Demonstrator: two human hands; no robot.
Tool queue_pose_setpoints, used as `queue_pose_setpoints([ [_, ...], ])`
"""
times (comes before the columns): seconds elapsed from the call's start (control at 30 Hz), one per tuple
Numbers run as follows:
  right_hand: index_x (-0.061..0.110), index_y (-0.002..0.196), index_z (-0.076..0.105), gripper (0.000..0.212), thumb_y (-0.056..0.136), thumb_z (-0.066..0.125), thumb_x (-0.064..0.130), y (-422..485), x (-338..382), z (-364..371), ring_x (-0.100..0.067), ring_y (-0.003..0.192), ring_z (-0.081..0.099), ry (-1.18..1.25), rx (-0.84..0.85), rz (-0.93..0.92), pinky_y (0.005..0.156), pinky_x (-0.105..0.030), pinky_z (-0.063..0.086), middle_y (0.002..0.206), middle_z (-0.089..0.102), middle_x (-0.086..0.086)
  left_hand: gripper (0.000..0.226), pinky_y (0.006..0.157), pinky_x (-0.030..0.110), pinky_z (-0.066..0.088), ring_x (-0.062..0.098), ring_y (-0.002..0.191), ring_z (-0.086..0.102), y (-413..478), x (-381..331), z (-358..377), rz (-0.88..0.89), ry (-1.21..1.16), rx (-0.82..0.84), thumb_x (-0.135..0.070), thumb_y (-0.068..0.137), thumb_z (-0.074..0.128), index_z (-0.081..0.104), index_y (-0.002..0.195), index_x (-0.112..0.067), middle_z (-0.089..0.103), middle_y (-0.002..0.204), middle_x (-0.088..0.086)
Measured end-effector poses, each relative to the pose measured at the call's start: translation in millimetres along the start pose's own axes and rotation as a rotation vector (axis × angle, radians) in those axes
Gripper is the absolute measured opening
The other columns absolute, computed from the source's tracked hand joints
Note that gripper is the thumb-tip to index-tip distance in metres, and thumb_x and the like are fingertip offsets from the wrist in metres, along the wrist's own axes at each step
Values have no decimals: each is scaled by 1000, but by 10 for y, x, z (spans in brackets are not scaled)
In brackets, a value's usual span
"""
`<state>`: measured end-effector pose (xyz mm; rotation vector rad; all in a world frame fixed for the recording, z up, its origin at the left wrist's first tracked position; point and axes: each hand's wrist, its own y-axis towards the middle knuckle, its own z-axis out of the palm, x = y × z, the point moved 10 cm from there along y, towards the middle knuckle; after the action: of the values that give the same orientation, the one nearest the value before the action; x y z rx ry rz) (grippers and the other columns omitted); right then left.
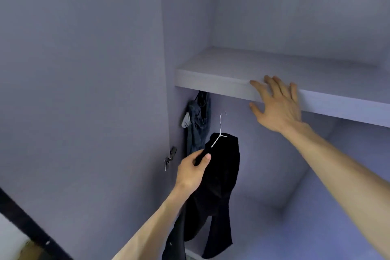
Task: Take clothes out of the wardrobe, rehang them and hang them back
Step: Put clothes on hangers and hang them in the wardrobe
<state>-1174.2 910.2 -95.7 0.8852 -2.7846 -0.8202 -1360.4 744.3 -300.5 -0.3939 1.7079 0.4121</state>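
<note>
Black garment (pixel 219 175) on white wire hanger (pixel 218 135), blue denim jeans (pixel 199 124) behind at eleven o'clock, flat wardrobe shelf (pixel 211 76) above, right hand (pixel 276 103) before its edge at one o'clock.

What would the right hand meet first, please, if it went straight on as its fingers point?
Probably the front edge of the shelf: the open right hand overlaps it here, though depth is unclear.

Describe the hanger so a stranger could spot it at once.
Find the wardrobe shelf and look below its front edge, where the left hand grips a black garment. The hanger sticks out of its top: thin white wire, hook free, bright against the black cloth and the blue jeans behind.
</note>
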Motion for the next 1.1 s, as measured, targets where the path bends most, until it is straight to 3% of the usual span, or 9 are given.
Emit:
queue_pose_setpoints([
  [0.13, 29, 155, 33, 62, 97, 35, 52, 162, -15, -4, -26, 148, 28, -18, -110, -16, 121, -53, 8, 158, 38, -7, 28, 99, 12, 42, -10, 113, 56, 369, -1, 296, 8, -56, 11, -36, 96, 64, 64, 123, -44, 64, 116, -29],
  [0.27, 22, 146, 45, 57, 96, 42, 49, 189, 35, -58, -29, 133, 44, -63, -340, -42, 111, -49, 25, 146, 50, -7, 27, 96, 13, 41, -1, 115, 56, 783, -28, 390, -12, -85, -77, -32, 97, 63, 65, 122, -42, 62, 112, -28],
  [0.47, 21, 141, 49, 52, 97, 49, 50, 208, 20, 5, -28, 127, 47, -123, -542, -36, 107, -48, 29, 142, 51, -6, 28, 90, 20, 42, 6, 113, 53, 1441, -110, 424, -8, -139, -199, -34, 97, 63, 65, 124, -41, 62, 121, -12],
  [0.63, 21, 134, 56, 52, 95, 53, 54, 163, -26, 35, -27, 120, 50, -195, -676, -38, 101, -47, 34, 136, 57, -5, 30, 96, 20, 42, 5, 115, 53, 1833, -244, 460, 84, -128, -238, -34, 98, 60, 61, 128, -40, 60, 124, -12],
  [0.77, 19, 132, 59, 54, 93, 53, 56, 207, -48, 38, -26, 117, 50, -258, -764, -36, 98, -47, 35, 132, 60, -5, 33, 74, -6, 36, -21, 92, 54, 2198, -392, 467, 144, -65, -252, -32, 99, 59, 59, 131, -35, 60, 111, -21],
  [0.83, 19, 133, 58, 56, 92, 53, 57, 218, -53, 53, -26, 117, 51, -281, -787, -42, 97, -47, 35, 130, 61, -5, 34, 64, -9, 33, -31, 77, 50, 2338, -403, 507, 149, -20, -275, -28, 99, 59, 60, 133, -29, 59, 100, -24],
  [0.9, 19, 133, 58, 56, 92, 53, 57, 229, -44, 60, -25, 115, 52, -299, -805, -49, 97, -46, 36, 128, 62, -4, 36, 66, -7, 34, -20, 75, 54, 2448, -349, 546, 112, 11, -304, -27, 100, 59, 58, 136, -23, 64, 107, -14],
  [1.0, 19, 132, 59, 56, 91, 52, 57, 259, -26, 44, -25, 114, 53, -312, -825, -62, 96, -45, 36, 125, 63, -4, 38, 84, 9, 39, 4, 100, 54, 2549, -215, 566, 41, 12, -345, -26, 102, 56, 56, 139, -22, 63, 132, 4],
  [1.1, 20, 131, 60, 56, 91, 52, 58, 270, -31, 59, -24, 113, 54, -313, -824, -52, 97, -46, 36, 123, 64, -4, 39, 92, 18, 41, 19, 119, 57, 2595, -122, 585, 24, 25, -360, -24, 102, 55, 55, 141, -22, 59, 138, 6],
])
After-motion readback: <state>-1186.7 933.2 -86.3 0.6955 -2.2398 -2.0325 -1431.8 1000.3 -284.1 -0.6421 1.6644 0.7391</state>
